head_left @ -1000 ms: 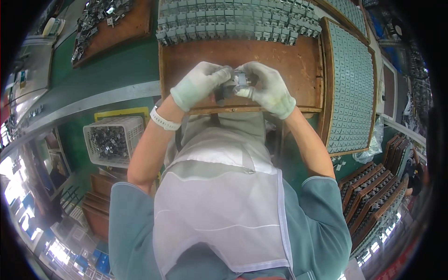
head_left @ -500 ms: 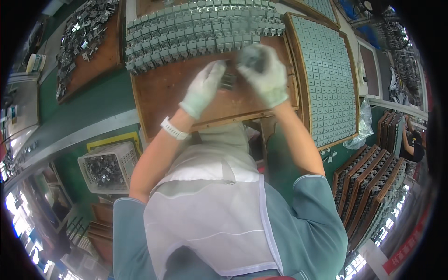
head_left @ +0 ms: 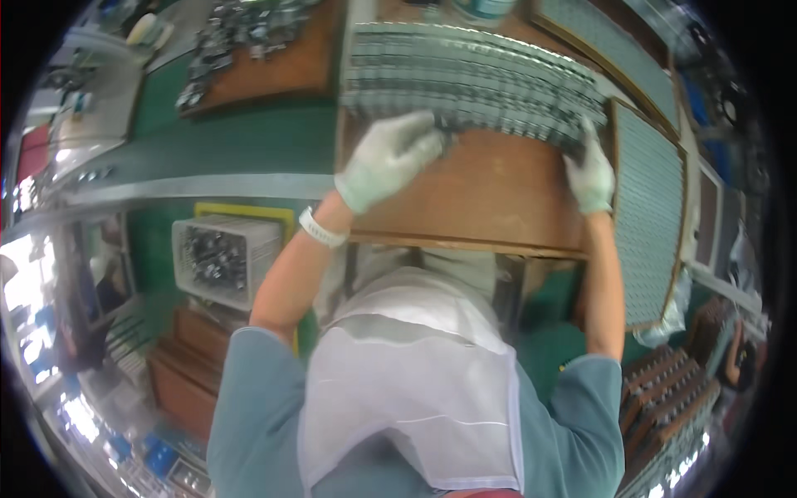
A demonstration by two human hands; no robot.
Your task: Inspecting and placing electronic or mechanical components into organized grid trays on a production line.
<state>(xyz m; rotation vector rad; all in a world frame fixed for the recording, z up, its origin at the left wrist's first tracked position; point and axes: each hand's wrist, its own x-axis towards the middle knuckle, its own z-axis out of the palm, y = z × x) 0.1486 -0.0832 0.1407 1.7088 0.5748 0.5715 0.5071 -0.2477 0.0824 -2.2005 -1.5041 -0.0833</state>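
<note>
Both my hands wear white gloves and are blurred. My left hand [head_left: 393, 159] is closed at the near edge of the rows of small metal parts [head_left: 473, 79], with a dark metal part [head_left: 449, 126] at its fingertips. Across the wooden board [head_left: 498, 191], my right hand [head_left: 593, 173] is at the right end of the front row. Its thumb and fingers straddle a dark spot there, and blur hides whether they grip a part. The silvery-grey parts stand in several tight rows on the far half of the board.
At right stands a wooden-framed tray [head_left: 647, 216] filled with grey parts. A brown board with loose metal parts [head_left: 249, 37] lies far left. A white basket of parts [head_left: 217, 259] sits left of my forearm. Stacked trays [head_left: 672, 386] stand at lower right.
My hands have moved apart: the right one has gone to the right end of the rows, the left one to their near edge. The whole view has shifted, with the board now further right.
</note>
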